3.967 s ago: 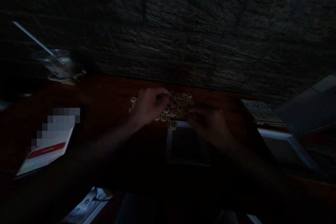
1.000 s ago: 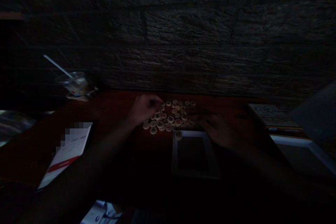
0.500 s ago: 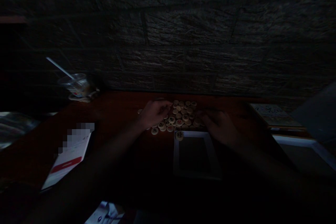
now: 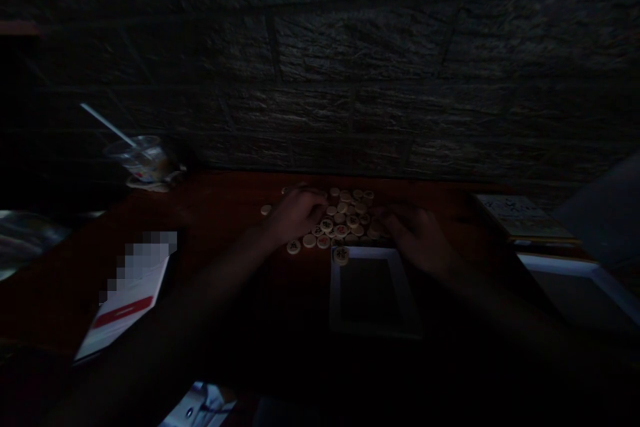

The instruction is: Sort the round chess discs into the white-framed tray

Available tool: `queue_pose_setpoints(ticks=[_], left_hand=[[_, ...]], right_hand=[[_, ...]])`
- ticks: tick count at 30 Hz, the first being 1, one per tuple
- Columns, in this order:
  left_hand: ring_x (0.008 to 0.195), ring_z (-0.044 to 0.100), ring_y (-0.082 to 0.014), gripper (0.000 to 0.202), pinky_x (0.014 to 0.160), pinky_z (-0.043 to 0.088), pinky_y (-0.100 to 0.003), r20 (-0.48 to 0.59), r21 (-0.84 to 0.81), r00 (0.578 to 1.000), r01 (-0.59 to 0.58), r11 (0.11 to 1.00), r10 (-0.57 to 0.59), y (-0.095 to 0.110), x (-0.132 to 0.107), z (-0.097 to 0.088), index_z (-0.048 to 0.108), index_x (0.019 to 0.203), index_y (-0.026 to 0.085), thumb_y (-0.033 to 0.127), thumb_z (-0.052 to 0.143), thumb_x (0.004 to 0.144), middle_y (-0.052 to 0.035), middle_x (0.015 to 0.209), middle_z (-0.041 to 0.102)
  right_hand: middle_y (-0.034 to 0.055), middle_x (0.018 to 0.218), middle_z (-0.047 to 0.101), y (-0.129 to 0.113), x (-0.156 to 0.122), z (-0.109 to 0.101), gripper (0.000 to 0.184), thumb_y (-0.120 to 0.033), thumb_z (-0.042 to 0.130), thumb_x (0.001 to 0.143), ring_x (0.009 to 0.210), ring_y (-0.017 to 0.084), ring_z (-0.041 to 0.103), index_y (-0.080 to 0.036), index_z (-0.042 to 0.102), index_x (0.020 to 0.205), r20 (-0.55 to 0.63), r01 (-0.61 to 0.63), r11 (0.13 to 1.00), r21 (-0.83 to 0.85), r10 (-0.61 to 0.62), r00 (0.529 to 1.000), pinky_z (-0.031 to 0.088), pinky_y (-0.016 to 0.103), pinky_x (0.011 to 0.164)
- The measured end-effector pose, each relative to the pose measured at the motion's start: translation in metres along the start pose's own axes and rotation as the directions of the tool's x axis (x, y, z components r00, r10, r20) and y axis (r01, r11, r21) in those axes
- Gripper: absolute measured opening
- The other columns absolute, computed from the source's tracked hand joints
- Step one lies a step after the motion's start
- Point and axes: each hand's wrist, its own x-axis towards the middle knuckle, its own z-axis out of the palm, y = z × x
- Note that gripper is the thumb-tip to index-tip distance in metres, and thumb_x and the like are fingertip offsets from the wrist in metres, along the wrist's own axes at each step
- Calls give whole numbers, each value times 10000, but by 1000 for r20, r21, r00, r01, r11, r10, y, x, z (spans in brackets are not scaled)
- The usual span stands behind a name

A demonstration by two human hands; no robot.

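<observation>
A loose pile of round wooden Chinese chess pieces [image 4: 340, 218] lies on the table near the wall, some showing red or black characters, others plain. My left hand [image 4: 297, 210] is at the pile's left side, its fingers curled downward and closed; what is under the fingertips is hidden. At the right edge of the pile is my right hand [image 4: 413, 230], fingers loosely stretched toward the pieces and dim in the shadow. One piece with a black character [image 4: 341, 255] rests at the upper left corner of a shallow, white-rimmed box part [image 4: 405, 280] in front of the pile.
A plastic cup with a straw [image 4: 145, 157] stands at the far left. A lit phone [image 4: 127, 307] lies left of my forearm. On the right are a flat box with writing [image 4: 523, 215] and another white-rimmed tray [image 4: 590, 270]. A dark stone wall [image 4: 350, 67] rises behind the table.
My left hand has shifted slightly over the left side of the pile. A few pieces beside it have moved, and one there now shows a plain face. My right hand is nearly still.
</observation>
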Motion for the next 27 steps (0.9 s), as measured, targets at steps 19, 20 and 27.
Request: queue_pose_setpoints(ticks=[19, 20, 27], left_hand=[[1028, 708, -224, 186, 935, 524, -379, 1, -111, 980, 197, 974, -198, 3, -2, 0, 709, 1089, 221, 185, 583, 957, -51, 1064, 772], [1033, 716, -216, 211, 936, 531, -371, -18, -146, 979, 200, 969, -205, 6, -3, -2, 703, 1140, 220, 199, 575, 973, -54, 1095, 775], [966, 762, -202, 242, 882, 611, -337, -123, -611, 921, 224, 759, -371, 40, -1, -9, 751, 1136, 187, 300, 708, 927, -62, 1063, 812]], right_hand=[[91, 1067, 805, 5, 0, 3, 377, -389, 474, 1016, 987, 257, 756, -196, 798, 1004, -26, 66, 998, 7, -65, 998, 555, 361, 817], [89, 1060, 806, 5, 0, 3, 379, -388, 472, 1020, 984, 256, 756, -196, 798, 1002, -24, 63, 998, 8, -63, 998, 555, 356, 810], [78, 1052, 806, -1, -3, 0, 334, -358, 497, 1012, 962, 249, 756, -206, 793, 1012, -63, 55, 998, 31, -53, 997, 551, 337, 790]])
